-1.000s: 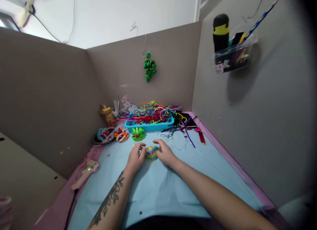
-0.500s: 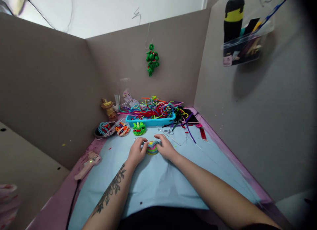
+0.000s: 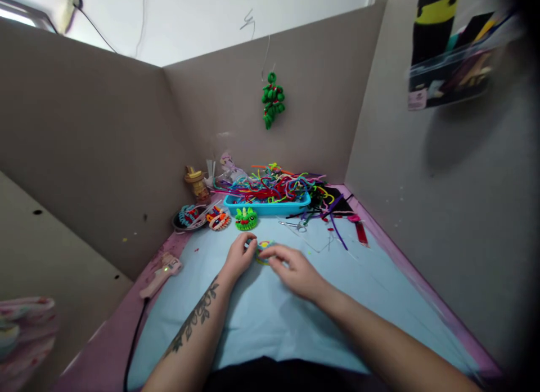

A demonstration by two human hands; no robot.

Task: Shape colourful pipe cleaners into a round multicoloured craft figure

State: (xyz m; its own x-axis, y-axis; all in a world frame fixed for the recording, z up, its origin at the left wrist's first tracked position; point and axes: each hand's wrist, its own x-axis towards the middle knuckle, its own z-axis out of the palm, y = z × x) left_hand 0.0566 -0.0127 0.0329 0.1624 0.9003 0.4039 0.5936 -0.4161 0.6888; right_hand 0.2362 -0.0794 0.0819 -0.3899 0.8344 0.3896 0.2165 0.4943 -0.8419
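A small rounded craft piece (image 3: 265,244) of striped pipe cleaners, in yellow, blue and pink, is between my hands above the blue table cover. My left hand (image 3: 240,253) is closed, with thumb and fingertips gripping the piece's left edge. In front of it, my right hand (image 3: 295,270) reaches across with fingers bent but apart. Its fingertips lie over the near right side and hide much of the piece. Just beyond sits a green pipe-cleaner animal head (image 3: 246,219) with eyes and a pale horn.
Loose pipe cleaners heap over a blue tray (image 3: 265,207) at the back. Scissors (image 3: 295,225) and bent wires lie right of my hands. A pink glue gun (image 3: 161,276) rests at left, its cord trailing forward. Grey panels (image 3: 270,133) enclose the table; a clear bin (image 3: 451,82) hangs right.
My right hand has shifted from the piece's right side to its front and now covers more of it. The left hand keeps its grip. The view has turned slightly left.
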